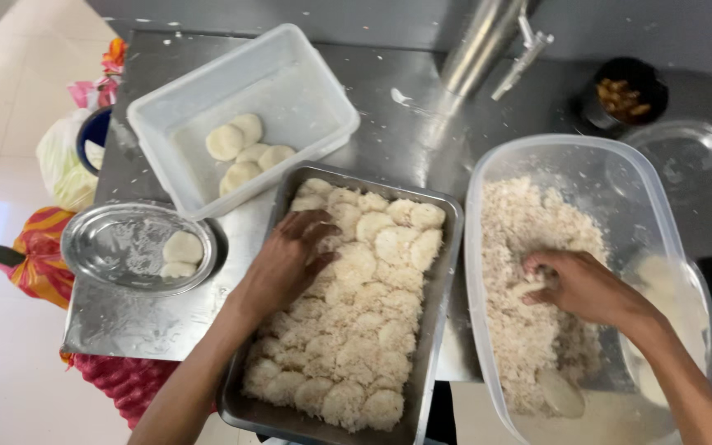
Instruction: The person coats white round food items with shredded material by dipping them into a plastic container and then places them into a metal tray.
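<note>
Our left hand (286, 259) sits at centre frame, fingers (316, 235) spread slightly apart and curled, tips pressing on a coated patty (346, 262) in the metal tray (447, 247); nothing is clamped. Our right hand (578, 284) is at right of centre, fingers together and curled down into the shredded coconut (537, 222), pinched on a small white lump (531, 288) half buried in the flakes; how tight the grip is we cannot tell.

The tray runs from centre down to the bottom edge, packed with rows of coated patties touching each other. The coconut fills the left part of the clear plastic tub (488, 165) on the right side of the frame; one bare disc (560, 391) lies at the tub's lower end.

Upper left of the frame: a white plastic container (306, 58) with four plain dough discs (245, 148) overlapping in its lower corner, touching the tray's top-left corner. Left of centre: a round steel plate (117, 247) holding two plain discs (181, 251). Upper right: a small dark bowl (628, 95) of brown bits, and a clear lid (686, 152) just beside it. All of it rests on a steel counter (389, 124) smeared with white. Far left, beyond the counter edge, bags and bright cloth (43, 247).
</note>
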